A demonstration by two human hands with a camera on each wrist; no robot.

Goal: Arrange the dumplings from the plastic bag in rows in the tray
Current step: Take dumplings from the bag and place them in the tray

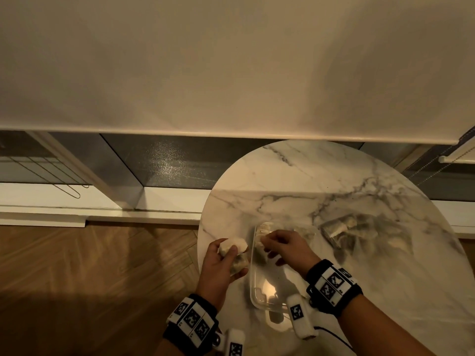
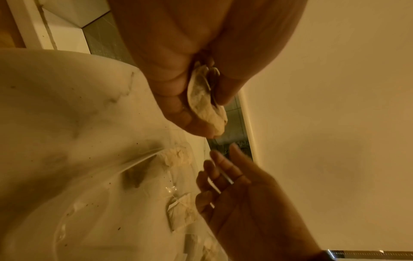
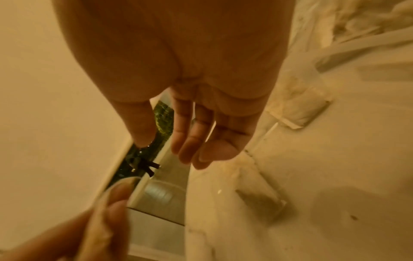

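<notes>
On the round marble table lies a clear plastic tray [image 1: 253, 291]. My left hand [image 1: 231, 254] hovers just left of it and grips a clump of pale dumplings [image 1: 235, 246], seen between thumb and fingers in the left wrist view [image 2: 206, 106]. My right hand [image 1: 272, 244] hangs over the tray's far end with loosely spread fingers [image 3: 185, 141] and holds nothing. Dumplings lie in the tray below it [image 3: 301, 109] [image 3: 261, 194]. The plastic bag [image 1: 344, 231] with more dumplings lies to the right of the tray.
The marble table [image 1: 334, 181] stands against a window sill under a lowered blind [image 1: 231, 73]. Wooden floor [image 1: 90, 278] lies to the left, beyond the table edge. The tray's near half holds no dumplings.
</notes>
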